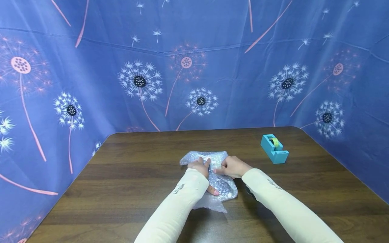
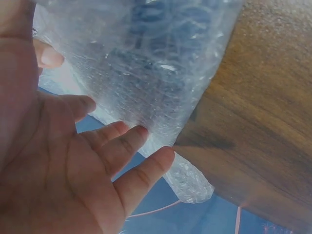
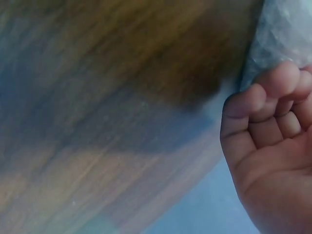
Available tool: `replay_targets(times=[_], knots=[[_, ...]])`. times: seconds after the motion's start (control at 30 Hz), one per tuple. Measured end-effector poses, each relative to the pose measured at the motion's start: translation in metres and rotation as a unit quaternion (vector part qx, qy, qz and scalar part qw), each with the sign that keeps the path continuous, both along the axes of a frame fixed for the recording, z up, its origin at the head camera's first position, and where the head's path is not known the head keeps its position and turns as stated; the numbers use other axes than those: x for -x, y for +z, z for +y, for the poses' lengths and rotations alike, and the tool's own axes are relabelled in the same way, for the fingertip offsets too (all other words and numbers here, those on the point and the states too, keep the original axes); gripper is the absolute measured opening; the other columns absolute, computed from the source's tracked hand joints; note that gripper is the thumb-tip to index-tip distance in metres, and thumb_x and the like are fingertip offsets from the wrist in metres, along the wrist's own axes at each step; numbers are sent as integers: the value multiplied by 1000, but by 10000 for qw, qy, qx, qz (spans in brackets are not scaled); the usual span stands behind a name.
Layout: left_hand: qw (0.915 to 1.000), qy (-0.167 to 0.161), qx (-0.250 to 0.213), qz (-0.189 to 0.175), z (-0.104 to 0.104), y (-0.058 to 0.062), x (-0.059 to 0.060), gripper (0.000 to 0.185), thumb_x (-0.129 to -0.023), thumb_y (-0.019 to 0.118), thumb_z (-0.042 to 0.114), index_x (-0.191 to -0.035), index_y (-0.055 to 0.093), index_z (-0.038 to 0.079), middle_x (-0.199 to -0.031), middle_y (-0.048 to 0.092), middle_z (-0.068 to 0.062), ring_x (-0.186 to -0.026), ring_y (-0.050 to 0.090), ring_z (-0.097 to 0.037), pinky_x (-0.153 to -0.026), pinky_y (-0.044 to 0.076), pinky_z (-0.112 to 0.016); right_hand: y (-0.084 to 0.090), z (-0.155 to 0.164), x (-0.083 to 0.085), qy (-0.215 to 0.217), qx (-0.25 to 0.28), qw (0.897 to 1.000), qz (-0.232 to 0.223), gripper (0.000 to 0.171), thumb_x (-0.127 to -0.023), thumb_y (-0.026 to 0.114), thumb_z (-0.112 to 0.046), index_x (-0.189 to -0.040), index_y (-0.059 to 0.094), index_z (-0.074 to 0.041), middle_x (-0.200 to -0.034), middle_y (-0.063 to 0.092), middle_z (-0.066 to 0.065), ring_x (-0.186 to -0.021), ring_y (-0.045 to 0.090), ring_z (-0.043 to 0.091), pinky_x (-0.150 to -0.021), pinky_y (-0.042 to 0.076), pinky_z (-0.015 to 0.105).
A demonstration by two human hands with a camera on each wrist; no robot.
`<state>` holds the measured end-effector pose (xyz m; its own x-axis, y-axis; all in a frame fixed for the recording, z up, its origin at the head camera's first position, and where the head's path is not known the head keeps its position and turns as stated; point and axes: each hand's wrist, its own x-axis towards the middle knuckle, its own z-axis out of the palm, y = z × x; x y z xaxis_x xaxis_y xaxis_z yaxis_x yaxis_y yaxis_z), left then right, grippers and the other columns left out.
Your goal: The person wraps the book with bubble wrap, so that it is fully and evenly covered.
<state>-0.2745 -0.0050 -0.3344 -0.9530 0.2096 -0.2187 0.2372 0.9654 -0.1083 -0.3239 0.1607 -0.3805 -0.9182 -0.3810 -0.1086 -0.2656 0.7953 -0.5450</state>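
Note:
A bundle of clear bubble wrap [image 1: 223, 187] lies on the table, its loose edges spread at the far and near sides. Something bluish shows dimly through the bubble wrap [image 2: 161, 68] in the left wrist view; its kind cannot be made out. My left hand [image 1: 200, 168] rests on the bundle's left part, fingers spread and fairly straight, thumb toward the near side. From the right, my right hand [image 1: 235, 166] touches the top with its extended thumb. In the right wrist view the other fingers [image 3: 282, 80] are curled toward the palm, with nothing visible inside them.
A light-blue tape dispenser [image 1: 275, 150] with a yellowish roll stands at the back right of the brown wooden table [image 1: 127, 175]. Behind and beside the table hangs a blue curtain [image 1: 231, 101] with a dandelion print.

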Motion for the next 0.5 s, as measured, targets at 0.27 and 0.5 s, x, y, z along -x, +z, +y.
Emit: replay_targets(times=[0.27, 0.5], knots=[[9995, -250, -114, 168, -3, 0, -5, 124, -61, 88, 69, -160, 33, 18, -154, 43, -13, -133, 52, -26, -95, 52, -34, 13, 12, -9, 607, -30, 9979, -212, 35, -85, 84, -30, -68, 58, -13, -60, 53, -5, -55, 46, 9, -52, 37, 23], [9968, -428, -657, 170, -13, -3, -8, 121, -64, 87, 67, -160, 34, 14, -157, 40, -15, -141, 45, -31, -103, 49, -39, 11, 20, -12, 659, 272, 9971, -280, 33, -99, 68, -32, -73, 60, -12, -62, 56, -2, -57, 48, 10, -55, 38, 25]])
